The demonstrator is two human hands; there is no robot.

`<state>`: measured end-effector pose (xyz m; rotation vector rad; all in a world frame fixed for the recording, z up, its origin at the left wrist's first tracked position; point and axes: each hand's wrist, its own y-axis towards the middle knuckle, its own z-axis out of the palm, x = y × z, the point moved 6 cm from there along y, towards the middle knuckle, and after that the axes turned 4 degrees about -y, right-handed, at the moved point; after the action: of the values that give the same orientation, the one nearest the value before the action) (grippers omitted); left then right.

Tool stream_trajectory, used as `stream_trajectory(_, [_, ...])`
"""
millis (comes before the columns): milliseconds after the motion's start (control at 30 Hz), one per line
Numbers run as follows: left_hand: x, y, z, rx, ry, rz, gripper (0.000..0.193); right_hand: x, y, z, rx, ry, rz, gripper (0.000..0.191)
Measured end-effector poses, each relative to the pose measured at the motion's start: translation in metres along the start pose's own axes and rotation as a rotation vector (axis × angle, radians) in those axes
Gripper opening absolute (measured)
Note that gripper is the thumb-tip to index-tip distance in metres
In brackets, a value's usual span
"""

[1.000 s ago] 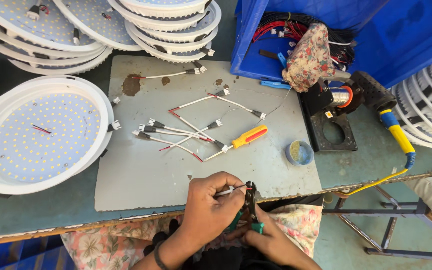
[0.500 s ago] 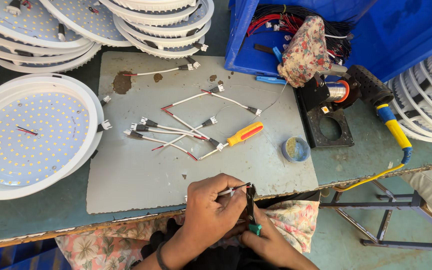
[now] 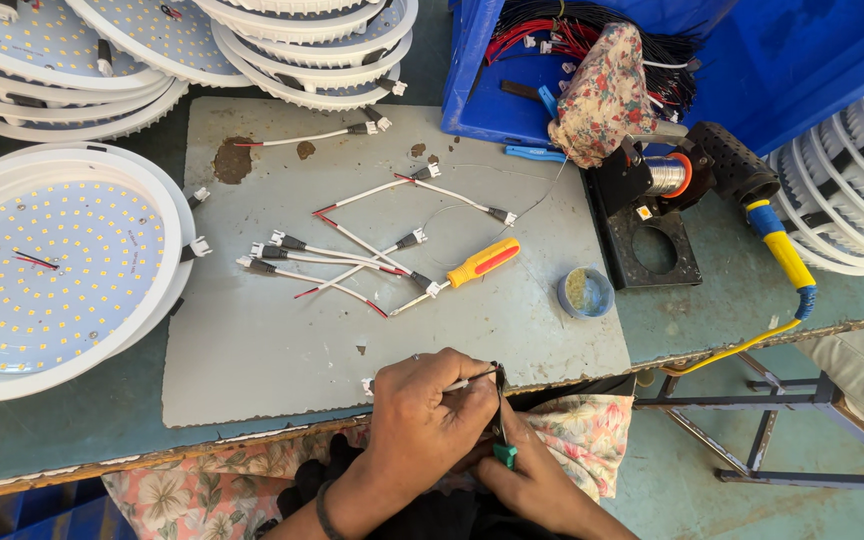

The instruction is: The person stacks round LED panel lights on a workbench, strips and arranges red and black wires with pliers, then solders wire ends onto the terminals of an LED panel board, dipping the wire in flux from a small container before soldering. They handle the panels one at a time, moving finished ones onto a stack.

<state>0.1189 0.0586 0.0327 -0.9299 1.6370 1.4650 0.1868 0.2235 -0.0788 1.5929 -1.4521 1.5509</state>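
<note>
Bare hands (image 3: 472, 430) and forearms, no sleeves; a dark bangle (image 3: 324, 510) circles the left wrist

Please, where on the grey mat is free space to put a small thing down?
The mat is bare along its near left part, between the round lamp, the wires and the left hand. A smaller patch lies right of the screwdriver. The middle is crowded with wires.
</note>
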Motion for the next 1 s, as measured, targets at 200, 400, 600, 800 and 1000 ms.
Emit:
stream_trajectory(200, [-0.002,-0.001,0.0,-0.007,0.012,0.053,0.008,0.006,0.002,0.001,-0.027,-0.067,-0.071,0.084])
stream_trajectory(400, [-0.002,-0.001,-0.001,-0.011,0.032,0.063,0.009,0.01,0.004,0.0,-0.032,-0.084,-0.105,0.082])
stream_trajectory(600, [-0.001,-0.001,0.001,-0.013,0.048,0.069,0.009,0.005,0.006,0.002,0.0,-0.001,0.015,0.078])
stream_trajectory(800, [-0.001,-0.004,0.004,-0.011,-0.01,0.05,0.008,0.007,0.005,-0.001,-0.096,-0.065,-0.052,0.076])
stream_trajectory(1000, [0.01,-0.005,0.007,0.037,-0.214,-0.173,0.009,0.011,0.002,0.001,-0.064,-0.066,-0.161,0.057])
